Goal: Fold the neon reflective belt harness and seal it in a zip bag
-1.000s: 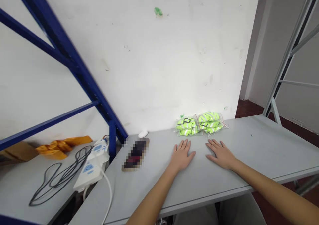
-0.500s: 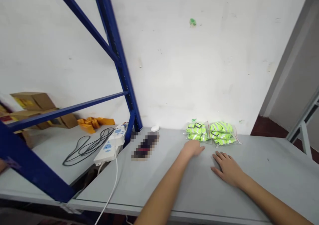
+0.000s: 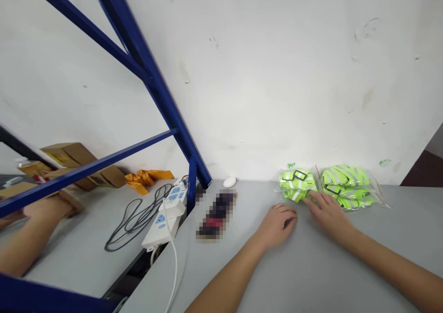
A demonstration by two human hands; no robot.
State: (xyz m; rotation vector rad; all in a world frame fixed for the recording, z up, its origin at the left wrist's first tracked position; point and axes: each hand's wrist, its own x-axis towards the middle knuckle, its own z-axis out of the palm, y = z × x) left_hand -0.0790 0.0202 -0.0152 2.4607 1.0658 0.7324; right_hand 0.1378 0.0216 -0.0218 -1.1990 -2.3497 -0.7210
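Two clear zip bags of folded neon-yellow reflective straps lie side by side against the wall: a left bag (image 3: 296, 183) with a black buckle on top and a right bag (image 3: 346, 181). My right hand (image 3: 330, 216) is open, palm down, its fingertips at the near edge of the bags where they meet. Just in front of the left bag, my left hand (image 3: 277, 227) rests on the grey tabletop (image 3: 311, 276) with its fingers curled. A small dark patch shows between its thumb and fingers; I cannot make out whether it is an object or shadow.
A pixelated dark item (image 3: 217, 216) and a white round object (image 3: 230, 182) lie left of my hands. Beyond stand a blue rack post (image 3: 166, 96), a white power strip (image 3: 166, 218), black cable (image 3: 134, 220), orange packets (image 3: 147, 179) and cardboard boxes (image 3: 72, 155). Another person's arm (image 3: 34, 234) reaches in at left.
The view has turned left and come closer. My right hand has moved forward to the bags; my left hand has drawn back and curled. Another person's arm has come into view at left.
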